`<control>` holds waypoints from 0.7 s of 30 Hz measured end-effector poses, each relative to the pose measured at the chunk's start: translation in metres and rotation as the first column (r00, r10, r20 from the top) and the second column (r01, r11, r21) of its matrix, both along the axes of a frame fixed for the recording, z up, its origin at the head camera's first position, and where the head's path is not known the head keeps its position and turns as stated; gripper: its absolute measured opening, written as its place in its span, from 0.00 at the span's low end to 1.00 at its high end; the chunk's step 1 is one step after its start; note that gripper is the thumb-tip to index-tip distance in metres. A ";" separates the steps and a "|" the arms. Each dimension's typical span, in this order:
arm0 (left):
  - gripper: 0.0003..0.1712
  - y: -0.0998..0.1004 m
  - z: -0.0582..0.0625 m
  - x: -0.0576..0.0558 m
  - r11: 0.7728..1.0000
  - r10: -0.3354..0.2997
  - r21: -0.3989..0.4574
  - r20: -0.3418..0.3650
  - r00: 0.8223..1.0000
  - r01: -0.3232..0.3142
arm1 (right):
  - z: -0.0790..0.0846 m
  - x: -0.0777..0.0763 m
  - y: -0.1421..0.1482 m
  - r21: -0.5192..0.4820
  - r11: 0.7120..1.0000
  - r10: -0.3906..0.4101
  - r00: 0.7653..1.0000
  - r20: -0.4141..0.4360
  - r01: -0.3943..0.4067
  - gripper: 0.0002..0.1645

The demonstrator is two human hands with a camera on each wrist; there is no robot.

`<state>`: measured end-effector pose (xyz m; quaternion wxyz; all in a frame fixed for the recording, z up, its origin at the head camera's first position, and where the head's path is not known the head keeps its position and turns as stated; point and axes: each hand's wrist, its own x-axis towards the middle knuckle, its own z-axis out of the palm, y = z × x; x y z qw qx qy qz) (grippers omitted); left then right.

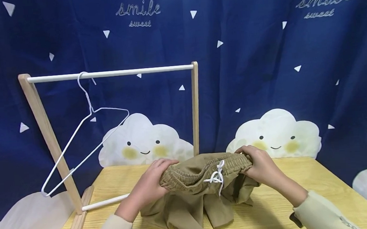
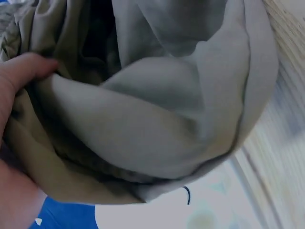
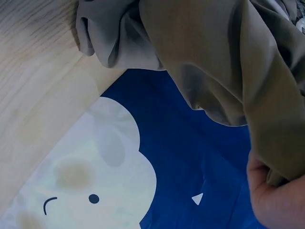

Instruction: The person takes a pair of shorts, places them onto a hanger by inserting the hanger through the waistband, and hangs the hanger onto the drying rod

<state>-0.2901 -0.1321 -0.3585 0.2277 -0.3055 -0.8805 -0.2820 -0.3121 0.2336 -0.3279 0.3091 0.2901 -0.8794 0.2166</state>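
Observation:
A pair of khaki pants [image 1: 187, 210] with a gathered elastic waistband hangs between both hands, above the wooden table. Its white drawstring [image 1: 218, 174], tied in a bow, shows at the front. My left hand [image 1: 151, 180] grips the left end of the waistband. At the other end, my right hand [image 1: 259, 164] pinches the waistband near its edge. The lower part of the pants droops in folds onto the table. In the left wrist view, the pale inside of the pants [image 2: 128, 129] gapes beside the left thumb. The right wrist view shows cloth [image 3: 200, 57] falling from the right fingers.
A clothes rack with a white top rail [image 1: 135, 71] and wooden posts stands at the left of the table [image 1: 304, 191]. From the rail hangs a white wire hanger [image 1: 76, 132]. Behind the table is a dark blue curtain [image 1: 257, 70] with printed clouds.

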 end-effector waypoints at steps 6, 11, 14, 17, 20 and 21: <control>0.47 0.002 0.006 0.006 0.996 -0.027 -0.091 -0.117 0.993 0.017 | 0.001 0.002 0.002 -0.036 0.994 0.101 0.994 0.050 -0.100 0.27; 0.27 -0.002 0.010 0.008 0.995 -0.040 -0.091 -0.018 0.999 0.039 | 0.001 0.004 0.005 -0.040 0.977 0.214 0.969 0.120 -0.211 0.29; 0.28 -0.004 0.012 0.011 0.996 -0.055 -0.058 0.127 0.990 0.063 | 0.000 0.005 0.006 -0.038 0.959 0.284 0.940 0.189 -0.282 0.29; 0.34 -0.003 0.013 0.014 0.999 -0.042 -0.018 0.222 0.974 0.048 | -0.002 0.006 0.007 -0.033 0.940 0.336 0.905 0.261 -0.339 0.29; 0.38 -0.002 0.012 0.015 0.998 0.039 0.038 0.212 0.976 -0.048 | -0.005 0.008 0.007 -0.031 0.926 0.366 0.876 0.314 -0.376 0.26; 0.37 -0.002 0.011 0.014 0.994 0.078 0.057 0.188 0.979 -0.090 | -0.006 0.008 0.006 -0.030 0.924 0.370 0.872 0.320 -0.381 0.26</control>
